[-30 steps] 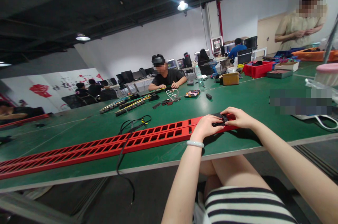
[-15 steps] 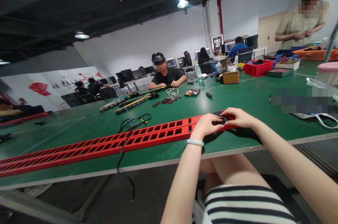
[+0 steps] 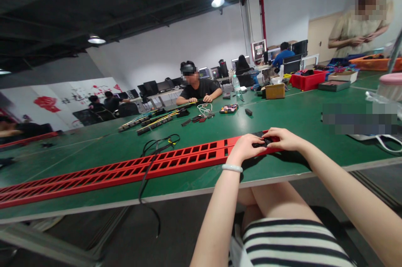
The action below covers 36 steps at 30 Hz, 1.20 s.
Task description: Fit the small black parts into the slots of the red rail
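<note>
A long red slotted frame [image 3: 185,159] lies along the near side of the green table. At its right end sits a small black part [image 3: 265,141], partly covered by fingers. My left hand [image 3: 246,148], with a pale bracelet at the wrist, has its fingers closed on the left side of that part. From the right, my right hand [image 3: 282,138] grips the same part with thumb and fingers. A thin black cable [image 3: 145,179] crosses the frame and hangs over the table edge.
Farther back on the table [image 3: 194,179] lie dark strips with yellow wires [image 3: 160,123], a bottle [image 3: 236,86], a cardboard box [image 3: 274,91] and a red bin [image 3: 307,80]. A person [image 3: 199,89] sits opposite; another stands at the right.
The view has shifted very slightly. Both hands stay at the black part, with hardly any visible movement of the fingers.
</note>
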Motion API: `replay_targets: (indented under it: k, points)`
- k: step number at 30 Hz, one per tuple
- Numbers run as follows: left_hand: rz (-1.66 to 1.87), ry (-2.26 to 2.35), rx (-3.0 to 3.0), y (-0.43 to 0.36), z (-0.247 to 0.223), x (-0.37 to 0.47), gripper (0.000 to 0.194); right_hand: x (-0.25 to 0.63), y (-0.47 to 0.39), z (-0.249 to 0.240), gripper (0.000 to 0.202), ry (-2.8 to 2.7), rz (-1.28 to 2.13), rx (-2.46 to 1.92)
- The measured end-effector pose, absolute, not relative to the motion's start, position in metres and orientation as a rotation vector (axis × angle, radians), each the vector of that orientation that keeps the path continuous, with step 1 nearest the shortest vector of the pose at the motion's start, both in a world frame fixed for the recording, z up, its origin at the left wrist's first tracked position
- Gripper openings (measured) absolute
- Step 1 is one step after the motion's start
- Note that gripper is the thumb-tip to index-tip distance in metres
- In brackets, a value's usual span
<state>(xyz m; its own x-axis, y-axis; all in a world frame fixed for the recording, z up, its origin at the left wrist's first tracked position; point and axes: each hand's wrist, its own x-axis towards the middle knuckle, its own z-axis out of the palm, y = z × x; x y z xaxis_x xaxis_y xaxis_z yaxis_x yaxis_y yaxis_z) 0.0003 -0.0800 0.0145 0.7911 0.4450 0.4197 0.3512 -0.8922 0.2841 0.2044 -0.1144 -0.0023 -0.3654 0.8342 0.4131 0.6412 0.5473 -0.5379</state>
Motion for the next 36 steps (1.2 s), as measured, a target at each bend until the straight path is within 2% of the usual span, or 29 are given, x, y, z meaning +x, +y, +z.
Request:
replay_targets:
  k: [30, 36]
  points:
    - [0.713, 0.662, 2.768, -0.084, 0.0201, 0.0023, 0.026, 0.2079, -0.11, -0.0005, 0.039, -2.148, 0.447, -1.139]
    - [0.721, 0.656, 2.767, -0.0834, 0.0196, 0.0015, 0.027, 0.2088, -0.1088, -0.0007, 0.033, -2.191, 0.433, -1.121]
